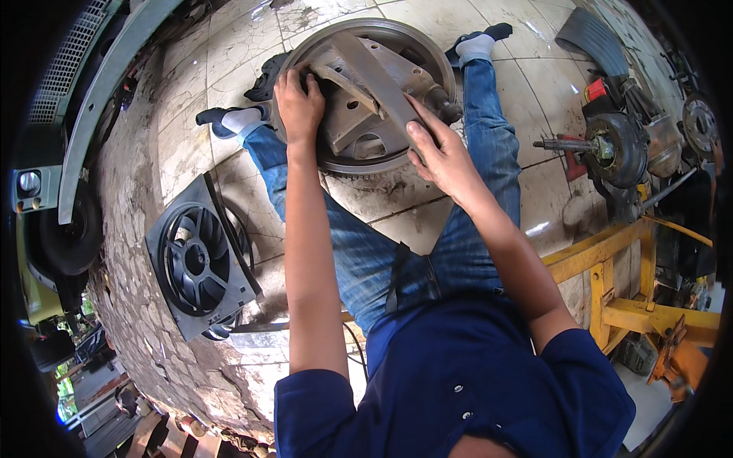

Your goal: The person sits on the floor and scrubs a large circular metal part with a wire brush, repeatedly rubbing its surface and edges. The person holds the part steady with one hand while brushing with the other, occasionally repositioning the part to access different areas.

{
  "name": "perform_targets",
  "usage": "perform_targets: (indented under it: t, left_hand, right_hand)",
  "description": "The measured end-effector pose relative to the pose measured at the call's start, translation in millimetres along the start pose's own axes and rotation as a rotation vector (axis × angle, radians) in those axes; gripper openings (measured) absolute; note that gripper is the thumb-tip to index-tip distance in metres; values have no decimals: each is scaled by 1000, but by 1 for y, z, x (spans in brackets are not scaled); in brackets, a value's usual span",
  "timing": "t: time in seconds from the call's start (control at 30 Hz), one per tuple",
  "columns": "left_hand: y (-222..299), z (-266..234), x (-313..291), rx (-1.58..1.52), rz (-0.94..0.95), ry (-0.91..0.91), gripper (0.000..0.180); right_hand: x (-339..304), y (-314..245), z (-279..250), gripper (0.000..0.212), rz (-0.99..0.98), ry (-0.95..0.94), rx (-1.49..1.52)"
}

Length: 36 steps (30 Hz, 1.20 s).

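Between my outstretched legs lies a large round metal wheel point(366, 165), with a roughly triangular metal part point(353, 114) resting on it. My right hand point(443, 156) grips the near end of a long flat grey-brown bar point(370, 72), thumb on top and fingers along its side. The bar slants across the metal part from far left to near right. At the left of the wheel, my left hand point(300, 105) has its fingers bent over the edge of the metal part. A dark cylindrical end point(439, 101) of that part shows right of the bar.
On the left stands a black radiator fan point(197, 256) in its shroud, near broken paving and a vehicle front point(42, 187). To the right are a greasy hub with a shaft point(611, 149), a yellow metal frame point(603, 256) and a dark ribbed piece point(592, 38). Tiles cover the floor.
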<state>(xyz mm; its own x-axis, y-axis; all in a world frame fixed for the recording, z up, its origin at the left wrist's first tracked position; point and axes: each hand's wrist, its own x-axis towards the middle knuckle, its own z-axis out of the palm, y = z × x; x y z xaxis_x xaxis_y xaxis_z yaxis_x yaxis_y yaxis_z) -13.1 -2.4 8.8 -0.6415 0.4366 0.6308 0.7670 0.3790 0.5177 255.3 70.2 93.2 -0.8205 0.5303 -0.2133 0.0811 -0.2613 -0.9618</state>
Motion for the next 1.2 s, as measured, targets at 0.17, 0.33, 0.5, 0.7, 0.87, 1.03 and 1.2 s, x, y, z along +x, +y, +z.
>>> perform_targets:
  t: [0.17, 0.33, 0.5, 0.7, 0.87, 1.03, 1.2]
  left_hand:
    - [6, 2, 2, -21, 9, -7, 30]
    - [2, -3, -1, -21, -22, -8, 29]
    - [4, -2, 0, -18, 27, 17, 29]
    - [2, -2, 1, -3, 26, 10, 28]
    - [9, -1, 1, -25, 33, 22, 27]
    - [5, -2, 2, -4, 25, 8, 28]
    - [4, -3, 1, -7, 20, -2, 28]
  right_hand:
    - [19, -14, 5, 48, 30, 13, -12]
    - [3, -6, 4, 48, 34, 36, -56]
    - [9, -6, 4, 50, 15, 39, -52]
    - [13, -17, 5, 52, 85, 43, -7]
    - [-7, 9, -8, 51, -6, 56, -17]
    - [23, -17, -2, 51, 30, 103, -26]
    - [17, -11, -9, 52, 34, 87, -27]
